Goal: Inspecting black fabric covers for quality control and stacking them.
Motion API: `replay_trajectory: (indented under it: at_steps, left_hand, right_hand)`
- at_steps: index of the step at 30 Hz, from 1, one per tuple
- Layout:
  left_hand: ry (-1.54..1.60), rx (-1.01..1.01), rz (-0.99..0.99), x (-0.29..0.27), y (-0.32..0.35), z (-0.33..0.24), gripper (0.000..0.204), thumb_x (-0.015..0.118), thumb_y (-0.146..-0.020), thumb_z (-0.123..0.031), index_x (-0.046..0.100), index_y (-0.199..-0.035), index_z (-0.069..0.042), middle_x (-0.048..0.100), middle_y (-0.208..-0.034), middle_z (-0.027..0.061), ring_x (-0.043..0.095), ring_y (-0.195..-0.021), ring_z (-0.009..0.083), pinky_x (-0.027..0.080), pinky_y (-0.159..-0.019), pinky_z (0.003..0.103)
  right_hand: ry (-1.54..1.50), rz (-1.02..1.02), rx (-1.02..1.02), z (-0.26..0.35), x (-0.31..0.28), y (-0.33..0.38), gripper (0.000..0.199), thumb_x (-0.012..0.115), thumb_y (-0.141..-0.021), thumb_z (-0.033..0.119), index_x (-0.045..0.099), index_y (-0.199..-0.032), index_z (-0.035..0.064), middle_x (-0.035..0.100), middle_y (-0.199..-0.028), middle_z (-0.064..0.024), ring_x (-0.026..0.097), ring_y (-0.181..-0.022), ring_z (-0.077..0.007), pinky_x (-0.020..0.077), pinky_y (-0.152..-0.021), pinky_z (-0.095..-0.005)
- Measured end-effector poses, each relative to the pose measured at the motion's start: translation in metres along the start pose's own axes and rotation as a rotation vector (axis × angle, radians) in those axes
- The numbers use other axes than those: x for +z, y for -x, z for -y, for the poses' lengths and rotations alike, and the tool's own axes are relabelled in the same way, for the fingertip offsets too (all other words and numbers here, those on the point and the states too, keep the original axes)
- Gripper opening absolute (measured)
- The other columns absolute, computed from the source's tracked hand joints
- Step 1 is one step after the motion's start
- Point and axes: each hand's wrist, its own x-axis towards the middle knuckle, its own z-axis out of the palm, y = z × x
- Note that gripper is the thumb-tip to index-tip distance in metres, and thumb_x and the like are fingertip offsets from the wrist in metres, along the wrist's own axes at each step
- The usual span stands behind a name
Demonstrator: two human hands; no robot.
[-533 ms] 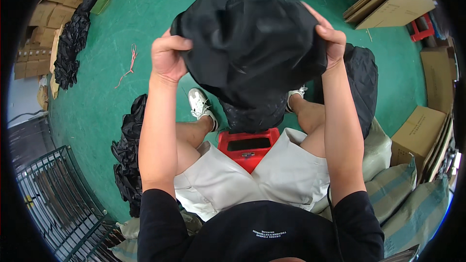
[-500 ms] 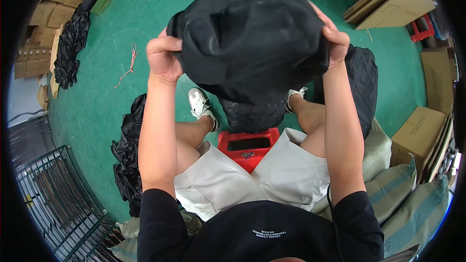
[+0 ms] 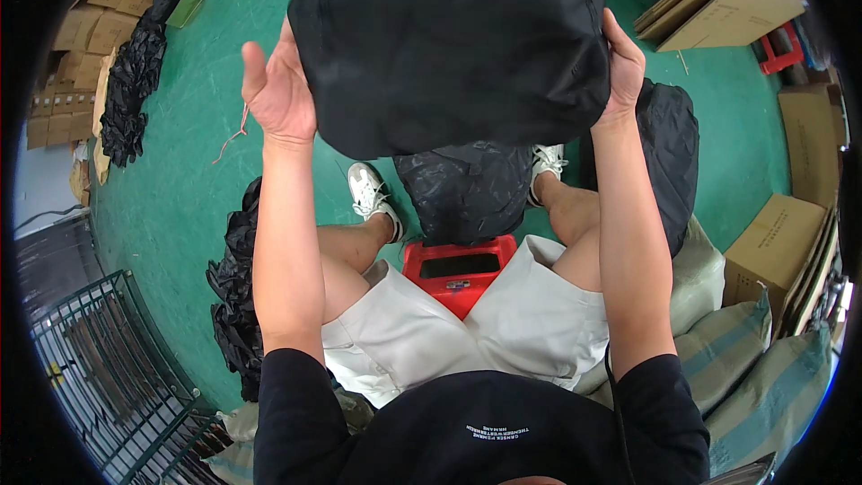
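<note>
A large, rounded black fabric cover (image 3: 449, 45) is held up in front of me, its far edge cut off by the top of the picture. My left hand (image 3: 285, 94) rests against its left side, thumb stretched away from the cloth and fingers partly hidden behind it. On the right side, my right hand (image 3: 623, 72) grips the edge, with the thumb along the cloth and the other fingers hidden. Below the cover, a dark wrinkled bundle (image 3: 467, 193) stands between my shoes, just beyond a red plastic stool-like piece (image 3: 461, 286) with a dark opening.
Crumpled black fabric (image 3: 238, 287) lies by my left leg, and a black bundle (image 3: 669, 162) stands at my right. Woven sacks (image 3: 772, 391) and a cardboard box (image 3: 772, 247) sit to the right. A green metal rack (image 3: 117, 377) occupies the lower left.
The black cover has risen away from me, and its flatter side now faces me. My left thumb has come off the cloth and spread outward, while my right hand stays at the edge.
</note>
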Motion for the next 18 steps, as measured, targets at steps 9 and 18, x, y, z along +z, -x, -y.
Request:
replay_trajectory:
  at_steps: [9,18]
  left_hand:
    - [-0.401,-0.283,-0.354,0.008,-0.006,0.028,0.038,0.067,-0.088,-0.016,0.059,-0.119,0.006,0.068,-0.108,0.0148,0.069,-0.094,0.0221,0.055,-0.087,0.036]
    - [0.012,-0.182,-0.362,-0.004,-0.02,0.032,0.025,0.057,-0.091,-0.008,0.06,-0.11,0.008,0.068,-0.103,0.0198,0.07,-0.089,0.0285,0.059,-0.082,0.04]
  right_hand:
    - [-0.01,-0.059,-0.037,-0.004,0.011,-0.002,0.056,0.043,-0.101,0.035,0.039,-0.141,-0.0028,0.051,-0.137,-0.0224,0.054,-0.122,-0.038,0.0374,-0.109,-0.0474]
    - [0.225,-0.308,0.201,-0.017,0.027,-0.007,0.038,0.053,-0.096,0.035,0.059,-0.12,0.0065,0.066,-0.116,-0.0078,0.064,-0.105,-0.0195,0.0488,-0.095,-0.0356]
